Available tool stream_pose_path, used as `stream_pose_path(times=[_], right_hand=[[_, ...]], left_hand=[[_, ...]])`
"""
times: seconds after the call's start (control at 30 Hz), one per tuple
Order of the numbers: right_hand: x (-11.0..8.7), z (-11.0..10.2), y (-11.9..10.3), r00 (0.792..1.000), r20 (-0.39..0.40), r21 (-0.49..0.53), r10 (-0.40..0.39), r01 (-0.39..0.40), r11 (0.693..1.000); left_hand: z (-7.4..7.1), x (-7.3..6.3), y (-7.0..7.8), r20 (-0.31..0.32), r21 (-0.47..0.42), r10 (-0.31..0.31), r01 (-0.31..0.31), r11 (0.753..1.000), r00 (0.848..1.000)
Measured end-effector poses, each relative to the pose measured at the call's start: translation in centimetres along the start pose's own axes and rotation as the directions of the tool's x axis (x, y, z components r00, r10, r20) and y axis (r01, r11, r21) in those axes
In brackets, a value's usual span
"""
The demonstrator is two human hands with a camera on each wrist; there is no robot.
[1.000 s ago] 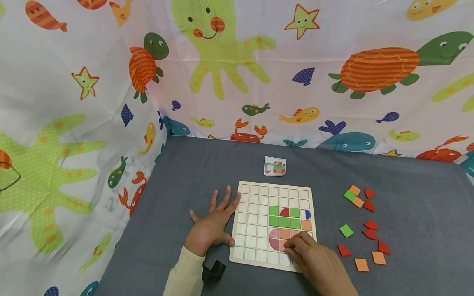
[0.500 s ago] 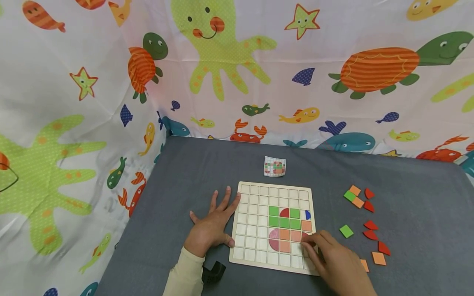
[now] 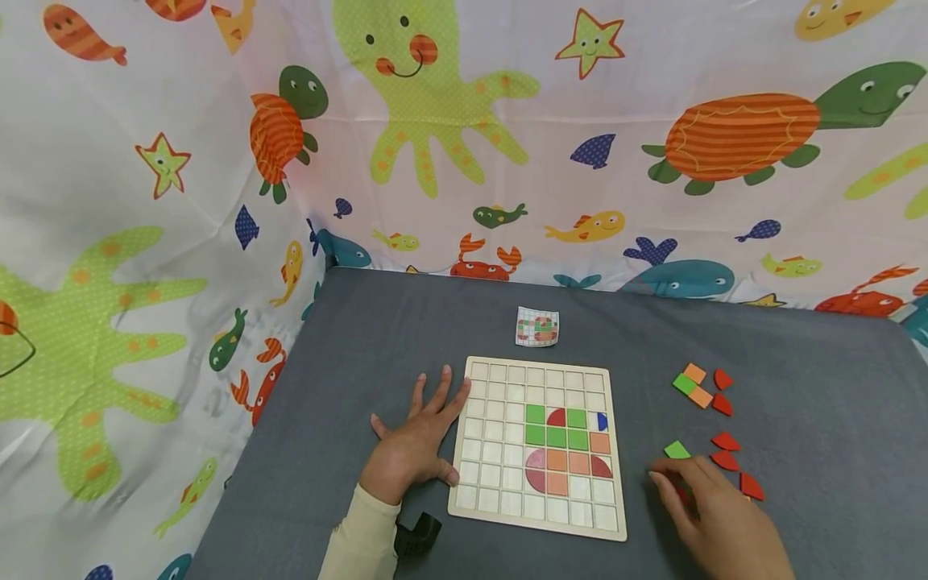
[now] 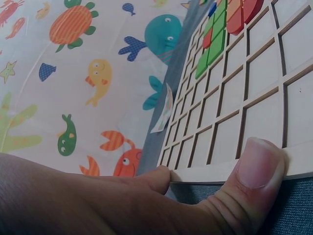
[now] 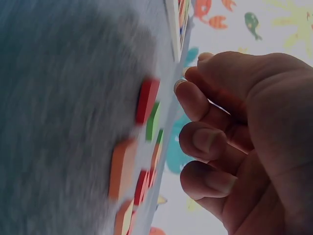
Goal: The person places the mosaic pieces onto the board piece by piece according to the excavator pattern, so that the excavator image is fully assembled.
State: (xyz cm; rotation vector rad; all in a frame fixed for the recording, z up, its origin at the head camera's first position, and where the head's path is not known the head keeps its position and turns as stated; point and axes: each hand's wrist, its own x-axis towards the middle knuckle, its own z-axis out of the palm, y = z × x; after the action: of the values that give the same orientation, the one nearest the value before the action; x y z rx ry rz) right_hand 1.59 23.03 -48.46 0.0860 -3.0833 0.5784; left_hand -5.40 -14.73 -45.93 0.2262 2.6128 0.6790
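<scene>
A pale wooden grid board (image 3: 500,403) lies flat, with green, orange, pink, red and blue pieces set in its right-hand cells. One red quarter-circle piece (image 3: 602,466) sits near its right edge. My left hand (image 3: 409,451) is spread at the board's left side; in the left wrist view its thumb (image 4: 257,169) lies on the rim. To the right of the board, my right hand (image 3: 718,515) hovers above loose pieces, fingers loosely bent and holding nothing. Below it in the right wrist view are a red piece (image 5: 147,100) and an orange piece (image 5: 122,169).
More loose pieces lie at the right: a green square (image 3: 677,449), red quarter-circles (image 3: 725,459) and a small cluster of squares (image 3: 693,385). A small printed card (image 3: 537,327) lies behind the board. A black object (image 3: 418,533) is beside the left wrist.
My right hand has let go of the red quarter-circle piece at the board's right edge and moved right, over the loose pieces. The left hand has stayed in place.
</scene>
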Motion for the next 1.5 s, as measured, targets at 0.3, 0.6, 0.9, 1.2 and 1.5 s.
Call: stream_pose_path(times=[0.3, 0.6, 0.9, 1.2, 1.5], right_hand=[[-0.6, -1.1, 3.9, 0.997, 0.057, -0.012, 0.057, -0.056, 0.998], [-1.7, -0.9, 6.0, 0.997, 0.033, 0.005, 0.067, -0.067, 0.998], [-2.6, -0.1, 6.6, 0.985, 0.087, -0.010, 0.150, -0.150, 0.989], [-3.3, 0.3, 7.1, 0.995, 0.048, 0.014, 0.092, -0.093, 0.996], [-2.8, -0.2, 6.6, 0.987, 0.110, 0.015, 0.119, -0.121, 0.992]], left_hand=[[0.0, 0.0, 0.1, 0.009, 0.000, -0.004, 0.004, 1.000, 1.000], [0.0, 0.0, 0.0, 0.007, 0.008, -0.004, 0.004, 1.000, 1.000], [0.1, 0.2, -0.2, 0.017, 0.014, -0.002, 0.002, 1.000, 1.000], [0.1, 0.1, -0.1, 0.011, 0.013, -0.007, 0.006, 1.000, 1.000], [0.2, 0.2, -0.2, 0.003, 0.010, -0.001, 0.001, 1.000, 1.000]])
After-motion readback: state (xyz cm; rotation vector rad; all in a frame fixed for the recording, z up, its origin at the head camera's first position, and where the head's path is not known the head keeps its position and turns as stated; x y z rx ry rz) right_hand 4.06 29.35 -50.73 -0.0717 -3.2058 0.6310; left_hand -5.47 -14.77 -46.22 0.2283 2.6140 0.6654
